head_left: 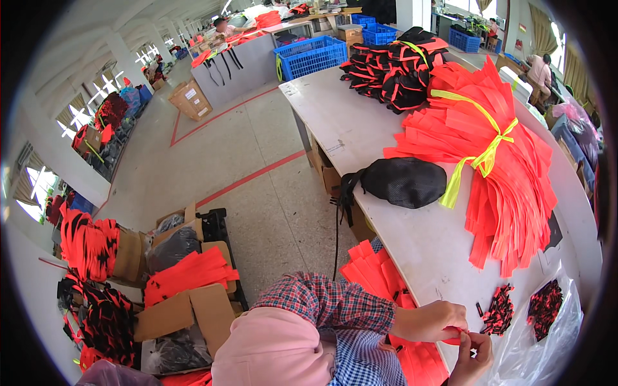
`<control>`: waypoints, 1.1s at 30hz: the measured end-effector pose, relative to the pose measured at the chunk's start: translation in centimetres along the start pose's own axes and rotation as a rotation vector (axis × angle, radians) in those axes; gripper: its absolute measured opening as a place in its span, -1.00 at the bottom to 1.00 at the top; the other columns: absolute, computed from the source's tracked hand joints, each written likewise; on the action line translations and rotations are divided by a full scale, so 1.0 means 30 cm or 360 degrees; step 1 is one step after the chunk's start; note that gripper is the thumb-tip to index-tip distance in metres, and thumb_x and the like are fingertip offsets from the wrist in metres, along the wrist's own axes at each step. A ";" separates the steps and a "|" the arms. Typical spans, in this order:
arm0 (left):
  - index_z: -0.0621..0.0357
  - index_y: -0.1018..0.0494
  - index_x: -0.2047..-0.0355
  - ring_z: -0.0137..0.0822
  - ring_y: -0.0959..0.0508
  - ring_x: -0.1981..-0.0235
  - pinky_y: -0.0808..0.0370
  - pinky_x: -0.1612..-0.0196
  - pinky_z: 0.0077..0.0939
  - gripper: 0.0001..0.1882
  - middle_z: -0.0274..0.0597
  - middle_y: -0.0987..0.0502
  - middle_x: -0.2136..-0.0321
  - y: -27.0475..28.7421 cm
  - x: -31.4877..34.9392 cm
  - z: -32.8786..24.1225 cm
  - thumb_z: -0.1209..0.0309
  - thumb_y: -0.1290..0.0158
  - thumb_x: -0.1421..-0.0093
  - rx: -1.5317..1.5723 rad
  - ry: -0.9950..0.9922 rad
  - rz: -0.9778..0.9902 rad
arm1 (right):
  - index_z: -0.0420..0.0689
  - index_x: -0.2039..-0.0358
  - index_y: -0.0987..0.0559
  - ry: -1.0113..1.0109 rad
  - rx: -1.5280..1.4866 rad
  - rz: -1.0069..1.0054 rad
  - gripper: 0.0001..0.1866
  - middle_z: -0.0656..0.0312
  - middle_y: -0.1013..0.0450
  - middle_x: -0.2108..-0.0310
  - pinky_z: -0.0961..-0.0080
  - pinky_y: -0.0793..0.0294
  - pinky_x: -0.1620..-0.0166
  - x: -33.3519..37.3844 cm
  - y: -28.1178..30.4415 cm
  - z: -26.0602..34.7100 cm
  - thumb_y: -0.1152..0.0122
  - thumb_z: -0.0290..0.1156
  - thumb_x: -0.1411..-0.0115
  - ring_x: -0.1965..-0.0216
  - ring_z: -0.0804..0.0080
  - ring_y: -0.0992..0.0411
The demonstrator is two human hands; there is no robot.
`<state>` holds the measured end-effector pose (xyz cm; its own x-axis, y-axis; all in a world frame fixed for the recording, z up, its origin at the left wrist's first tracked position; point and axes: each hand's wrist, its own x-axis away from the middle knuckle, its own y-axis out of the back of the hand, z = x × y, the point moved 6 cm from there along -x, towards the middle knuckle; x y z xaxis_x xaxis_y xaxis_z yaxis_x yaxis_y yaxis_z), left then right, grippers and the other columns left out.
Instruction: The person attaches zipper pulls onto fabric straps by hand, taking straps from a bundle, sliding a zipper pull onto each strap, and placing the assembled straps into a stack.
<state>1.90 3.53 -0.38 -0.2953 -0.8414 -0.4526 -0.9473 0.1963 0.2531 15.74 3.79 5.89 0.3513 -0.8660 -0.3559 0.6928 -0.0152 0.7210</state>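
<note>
Your left hand (438, 320) reaches in from the left, its forearm nearly level out of a red-and-blue checked cloth sleeve (351, 306), wrist bent so the fingers point right and down. Your right hand (474, 355) rises from the lower edge, thumb and fingers bent inward to meet it. Both hands have their fingertips closed on a small red-orange fabric piece (454, 332), which sits between them near the long side of the white tabletop (428, 264).

Just right of you lies a heap of small black-and-red pieces (498, 312), then a clear plastic bag (524, 361). White surface shows ahead of your hands, up to the large fanned bundle of red-orange fabric strips (508, 212). Left of the table edge, more red-orange strips (374, 267) lie close by.
</note>
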 end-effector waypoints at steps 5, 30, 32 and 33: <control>0.28 -0.52 0.26 -0.08 -0.54 0.31 -0.49 0.27 -0.28 -0.84 -0.07 -0.46 0.35 -0.001 0.005 -0.001 0.46 -0.16 -0.18 -0.0005 -0.0038 -0.0002 | -0.21 0.40 -0.63 -0.0071 -0.0054 0.0051 -0.80 0.20 -0.56 0.49 0.50 -0.39 0.50 0.002 -0.003 -0.007 -0.39 -0.34 -0.17 0.52 0.44 -0.46; 0.30 -0.53 0.37 -0.05 -0.54 0.33 -0.48 0.28 -0.21 -0.88 -0.04 -0.50 0.42 0.016 -0.005 0.009 0.48 -0.13 -0.11 -0.0124 0.0146 0.0041 | -0.28 0.15 -0.64 0.0165 -0.0032 -0.0001 -0.78 0.01 -0.56 0.28 0.30 -0.54 0.22 0.028 -0.043 -0.007 -0.29 -0.45 -0.23 0.27 0.12 -0.54; 0.30 -0.54 0.37 -0.04 -0.54 0.33 -0.48 0.28 -0.22 -0.88 -0.04 -0.50 0.42 0.014 -0.004 0.011 0.48 -0.13 -0.12 -0.0128 0.0123 0.0019 | -0.28 0.16 -0.64 0.0135 -0.0054 0.0021 -0.79 0.01 -0.56 0.28 0.31 -0.54 0.22 0.026 -0.042 -0.005 -0.29 -0.46 -0.22 0.27 0.13 -0.54; 0.29 -0.54 0.36 -0.04 -0.54 0.33 -0.48 0.27 -0.22 -0.88 -0.04 -0.50 0.42 0.013 -0.003 0.011 0.49 -0.12 -0.12 -0.0129 0.0102 -0.0001 | -0.27 0.17 -0.65 0.0127 -0.0066 -0.0011 -0.80 0.01 -0.57 0.29 0.31 -0.54 0.22 0.024 -0.039 0.001 -0.30 -0.47 -0.22 0.27 0.14 -0.54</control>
<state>1.50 3.84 -0.53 -0.2837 -0.8726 -0.3976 -0.9335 0.1565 0.3225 15.16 3.15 4.81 0.3946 -0.8232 -0.4082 0.7204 0.0014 0.6936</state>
